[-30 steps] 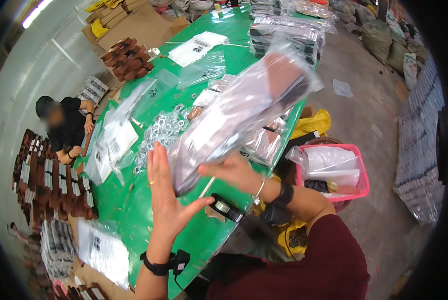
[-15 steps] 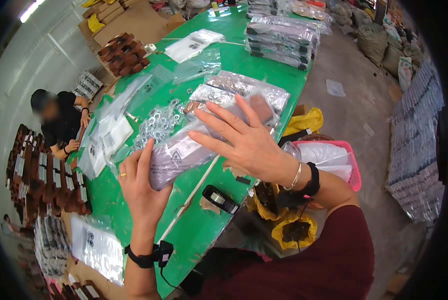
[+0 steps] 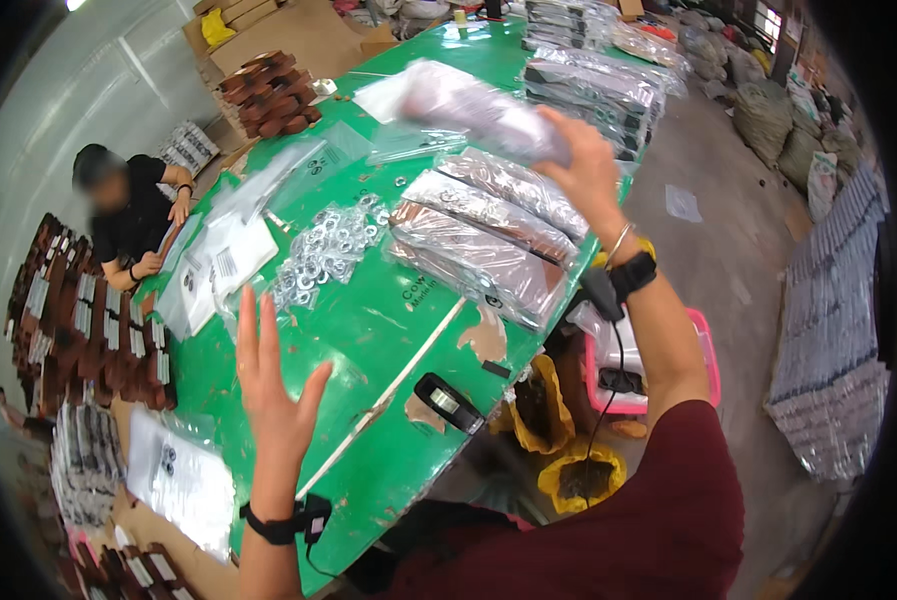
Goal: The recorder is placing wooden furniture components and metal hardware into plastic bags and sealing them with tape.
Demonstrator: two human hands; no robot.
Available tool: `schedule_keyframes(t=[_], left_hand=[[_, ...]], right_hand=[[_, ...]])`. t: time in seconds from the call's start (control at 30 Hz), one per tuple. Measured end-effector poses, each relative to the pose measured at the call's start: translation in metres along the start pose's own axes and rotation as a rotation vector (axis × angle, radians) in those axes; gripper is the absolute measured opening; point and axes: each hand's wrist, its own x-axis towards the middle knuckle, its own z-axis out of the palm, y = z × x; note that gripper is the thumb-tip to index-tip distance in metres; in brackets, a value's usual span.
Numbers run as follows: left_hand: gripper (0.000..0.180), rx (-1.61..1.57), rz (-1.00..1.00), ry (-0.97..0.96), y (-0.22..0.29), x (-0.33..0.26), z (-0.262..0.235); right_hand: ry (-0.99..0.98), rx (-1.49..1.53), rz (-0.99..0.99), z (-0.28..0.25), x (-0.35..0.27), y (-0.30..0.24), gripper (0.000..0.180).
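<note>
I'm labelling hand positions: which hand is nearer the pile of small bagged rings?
Left. The left hand, open, is just below-left of the bagged rings; the right hand, holding a wrapped package, is farther off, up and to the right.

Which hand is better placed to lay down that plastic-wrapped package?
Probably the right hand: it holds the package by one end over the green table; the left hand is empty.

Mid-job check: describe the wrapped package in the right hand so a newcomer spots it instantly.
Find the large green table and follow its right edge to the right hand. From it a long, clear-wrapped package extends leftward, blurred in the picture. Unlike the bagged packages lying nearer on the table, this one is gripped at one end.
</note>
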Motion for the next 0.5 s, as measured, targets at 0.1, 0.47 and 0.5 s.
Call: schedule_keyframes(t=[0.1,0.47,0.5], left_hand=[[0.087,-0.064,-0.289,-0.063,-0.035,-0.059,-0.013],[0.056,-0.234,-0.812,-0.078,-0.07,-0.214,-0.031],[0.056,-0.233,-0.825,-0.074,-0.07,-0.22,-0.033]], right_hand=[[0.047,-0.157,0.108,0.01,0.018,0.061,0.073],[-0.534,0.094,0.271,0.08,-0.016,0.163,0.064],[-0.61,0.227,0.312,0.077,-0.018,0.164,0.062]])
